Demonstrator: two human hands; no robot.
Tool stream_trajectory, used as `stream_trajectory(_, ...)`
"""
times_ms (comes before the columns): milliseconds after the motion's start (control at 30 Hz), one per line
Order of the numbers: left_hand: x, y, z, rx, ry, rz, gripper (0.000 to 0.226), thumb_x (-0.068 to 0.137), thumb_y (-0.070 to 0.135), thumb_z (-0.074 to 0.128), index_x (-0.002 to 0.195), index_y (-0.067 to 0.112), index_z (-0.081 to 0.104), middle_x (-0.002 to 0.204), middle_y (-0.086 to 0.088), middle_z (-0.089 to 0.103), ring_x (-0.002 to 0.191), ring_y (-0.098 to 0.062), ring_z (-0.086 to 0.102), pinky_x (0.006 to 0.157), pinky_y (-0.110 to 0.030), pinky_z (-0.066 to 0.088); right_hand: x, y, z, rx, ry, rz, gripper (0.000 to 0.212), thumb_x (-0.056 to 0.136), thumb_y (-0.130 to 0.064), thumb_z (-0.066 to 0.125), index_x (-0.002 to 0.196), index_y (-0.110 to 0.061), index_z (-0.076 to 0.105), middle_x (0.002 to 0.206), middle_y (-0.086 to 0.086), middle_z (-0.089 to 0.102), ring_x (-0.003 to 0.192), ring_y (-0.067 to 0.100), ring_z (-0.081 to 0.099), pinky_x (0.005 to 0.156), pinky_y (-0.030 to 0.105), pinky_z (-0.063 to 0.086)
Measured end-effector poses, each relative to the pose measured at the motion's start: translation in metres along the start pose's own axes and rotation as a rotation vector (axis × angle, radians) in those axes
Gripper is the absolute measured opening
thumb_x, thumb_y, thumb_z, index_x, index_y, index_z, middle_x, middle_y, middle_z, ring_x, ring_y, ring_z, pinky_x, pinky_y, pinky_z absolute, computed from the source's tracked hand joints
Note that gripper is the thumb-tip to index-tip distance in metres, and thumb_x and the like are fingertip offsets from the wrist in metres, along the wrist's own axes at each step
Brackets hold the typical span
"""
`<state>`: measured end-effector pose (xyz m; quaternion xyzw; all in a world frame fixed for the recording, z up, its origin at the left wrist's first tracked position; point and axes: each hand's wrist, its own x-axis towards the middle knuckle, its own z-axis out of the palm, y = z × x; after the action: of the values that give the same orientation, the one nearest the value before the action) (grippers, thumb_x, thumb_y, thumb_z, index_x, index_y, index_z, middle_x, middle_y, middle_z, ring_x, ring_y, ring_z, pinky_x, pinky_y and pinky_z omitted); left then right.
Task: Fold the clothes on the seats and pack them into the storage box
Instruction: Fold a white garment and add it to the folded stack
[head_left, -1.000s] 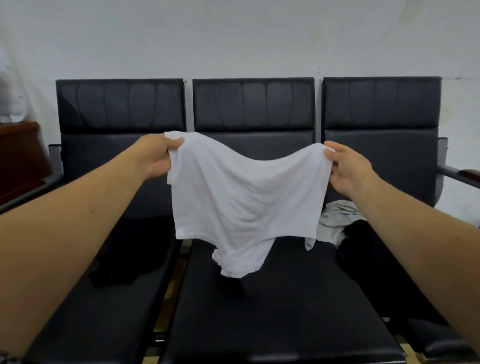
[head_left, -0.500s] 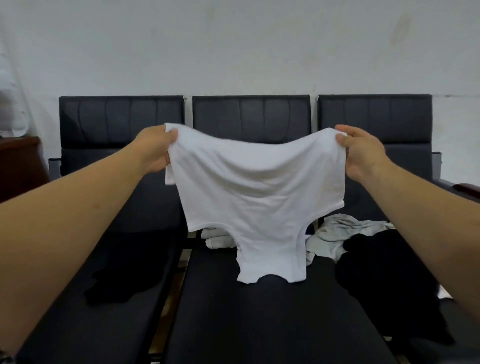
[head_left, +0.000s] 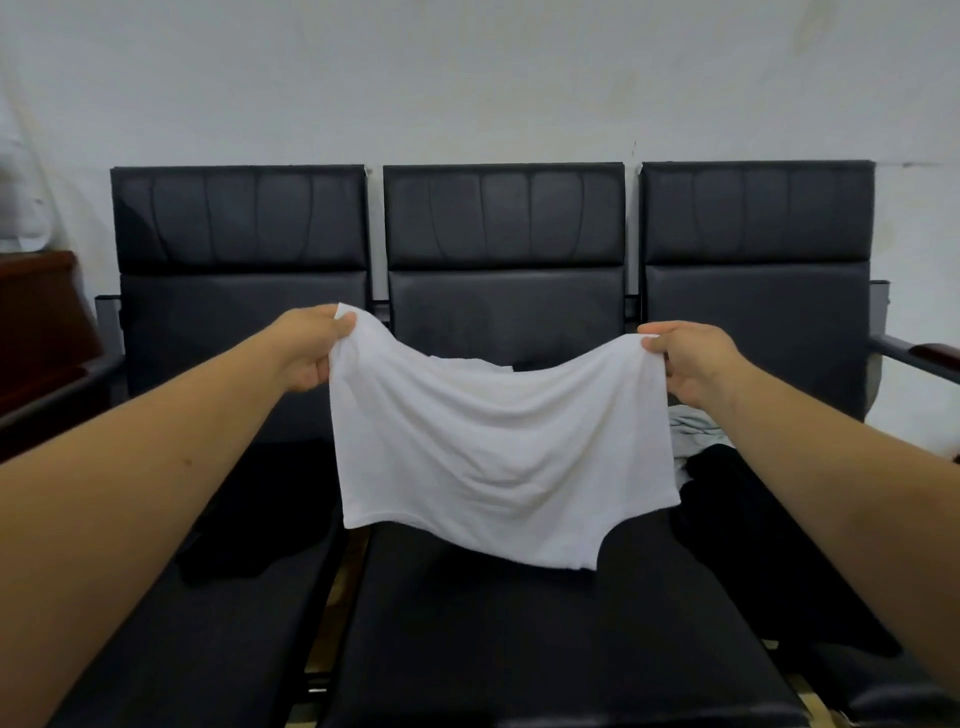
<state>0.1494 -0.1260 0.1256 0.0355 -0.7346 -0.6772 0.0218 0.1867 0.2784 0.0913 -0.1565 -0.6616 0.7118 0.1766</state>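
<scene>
Three black seats (head_left: 519, 623) stood in a row by the wall. I held the white cloth (head_left: 493, 447) up in the air over the middle seat. It was soft, thin and light, and it sagged in the middle, so I think it is best held by its top corners, pulled flat. A black heap (head_left: 769, 545) and a small grey cloth (head_left: 693, 431) lay on the right seat, and more dark clothes (head_left: 249, 525) lay on the left seat. My left hand (head_left: 306, 348) pinched the top left corner with its fingers closed tight. My right hand (head_left: 691, 358) pinched the top right corner the same way. I could not see the storage box at all.
</scene>
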Motion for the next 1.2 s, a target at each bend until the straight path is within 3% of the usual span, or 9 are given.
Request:
stream_trajectory(200,0.02,-0.001,0.016,-0.102,0.022,-0.05,0.023,0.102,0.015,0.054,0.123,0.008,0.059,0.114,-0.011,0.067,0.101,-0.028,0.067,0.078,-0.044,0.055,0.02,0.001,0.015,0.015,0.014,0.037,0.022,0.094,-0.001,0.062,0.11,-0.013,0.072,0.118,0.013,0.069,0.102,0.027,0.067,0.072,0.033,0.054)
stream_trajectory(433,0.038,0.087,0.014,-0.309,-0.024,0.23,0.026,0.098,0.016,0.059,0.122,0.006,0.065,0.122,-0.016,0.067,0.107,-0.031,0.068,0.091,-0.051,0.055,0.018,-0.084,0.033,0.177,-0.033,-0.161,0.025,0.098,-0.002,0.056,0.117,-0.012,0.068,0.114,0.011,0.068,0.093,0.021,0.066,0.071,0.031,0.056)
stream_trajectory(533,0.023,0.108,0.002,-0.345,-0.125,0.287,0.033,0.1,0.017,0.055,0.131,0.005,0.06,0.126,-0.013,0.067,0.112,-0.029,0.068,0.094,-0.049,0.055,-0.005,-0.105,0.023,0.256,-0.05,-0.181,0.02,0.099,-0.003,0.054,0.109,-0.014,0.068,0.107,0.006,0.069,0.096,0.019,0.067,0.072,0.03,0.056)
stream_trajectory(633,-0.009,0.099,-0.006,-0.377,-0.173,0.273,0.03,0.102,0.013,0.051,0.127,0.001,0.06,0.119,-0.013,0.07,0.106,-0.024,0.07,0.083,-0.04,0.059,-0.03,-0.093,0.012,0.271,-0.06,-0.138,0.019,0.098,-0.004,0.053,0.107,-0.014,0.067,0.105,0.005,0.069,0.094,0.019,0.068,0.072,0.032,0.054)
stream_trajectory(800,-0.073,0.015,-0.011,-0.308,-0.201,0.065,0.027,0.101,0.009,0.045,0.121,-0.003,0.059,0.109,-0.017,0.069,0.086,-0.023,0.072,0.077,-0.038,0.06,-0.076,0.007,-0.008,0.191,-0.057,0.159,0.016,0.096,-0.003,0.053,0.103,-0.011,0.065,0.086,0.007,0.072,0.078,0.022,0.066,0.06,0.033,0.055)
stream_trajectory(900,-0.11,-0.07,-0.012,-0.234,-0.235,-0.167,0.03,0.1,0.008,0.041,0.118,-0.007,0.06,0.111,-0.024,0.068,0.091,-0.03,0.069,0.078,-0.041,0.059,-0.114,0.089,-0.025,-0.038,-0.134,0.471,0.018,0.094,0.004,0.052,0.108,0.0,0.063,0.082,0.015,0.072,0.074,0.028,0.068,0.044,0.031,0.056)
stream_trajectory(1000,-0.142,-0.151,-0.015,-0.037,-0.329,-0.461,0.03,0.094,0.009,0.043,0.115,-0.007,0.059,0.095,-0.024,0.069,0.074,-0.034,0.067,0.058,-0.039,0.055,-0.142,0.139,-0.046,-0.384,-0.278,0.676,0.028,0.091,0.007,0.059,0.118,0.007,0.061,0.091,0.02,0.073,0.08,0.033,0.068,0.051,0.035,0.058)
stream_trajectory(1100,-0.152,-0.201,-0.022,0.01,-0.353,-0.655,0.04,0.092,0.014,0.057,0.126,-0.007,0.056,0.105,-0.023,0.071,0.085,-0.036,0.07,0.073,-0.044,0.057,-0.14,0.151,-0.053,-0.67,-0.382,0.72,0.03,0.093,-0.001,0.059,0.123,0.006,0.06,0.098,0.019,0.072,0.081,0.032,0.069,0.059,0.034,0.056)
stream_trajectory(1200,-0.146,-0.223,-0.024,-0.103,-0.283,-0.735,0.053,0.09,0.027,0.07,0.131,0.001,0.051,0.126,-0.022,0.063,0.112,-0.038,0.063,0.101,-0.047,0.049,-0.127,0.156,-0.043,-0.807,-0.359,0.655,0.029,0.095,-0.008,0.06,0.122,0.001,0.055,0.101,0.021,0.067,0.071,0.031,0.067,0.055,0.033,0.055)
